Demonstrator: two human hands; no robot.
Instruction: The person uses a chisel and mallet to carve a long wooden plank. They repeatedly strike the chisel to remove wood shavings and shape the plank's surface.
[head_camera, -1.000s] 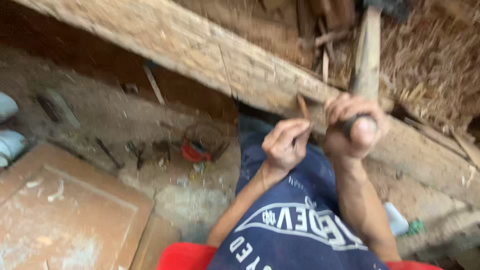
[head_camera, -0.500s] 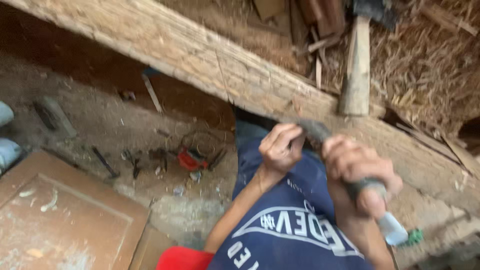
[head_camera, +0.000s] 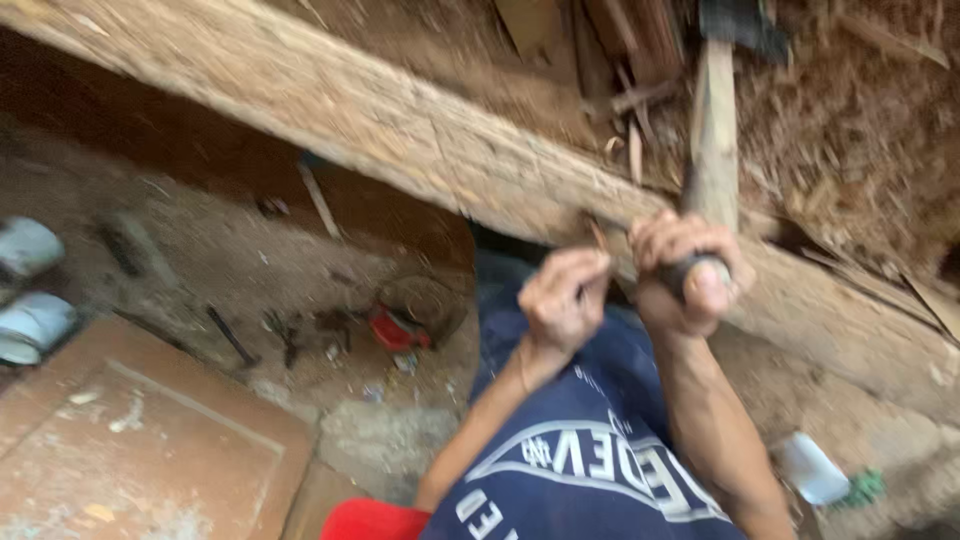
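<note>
1. Head view: the right hand is fisted around a dark tool handle, against the long wooden beam.
2. The left hand pinches a thin brown peg at the beam's near edge.
3. A hammer lies beyond the beam; a red tool sits on the dirt floor below it.

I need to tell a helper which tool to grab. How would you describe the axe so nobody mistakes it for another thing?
Start at the long rough wooden beam running diagonally across the scene. Just beyond it, above the right hand, the axe lies on the wood chips with its pale straight handle pointing toward the person. Its dark metal head at the far end sets it apart from the thin wood scraps beside it.
</note>
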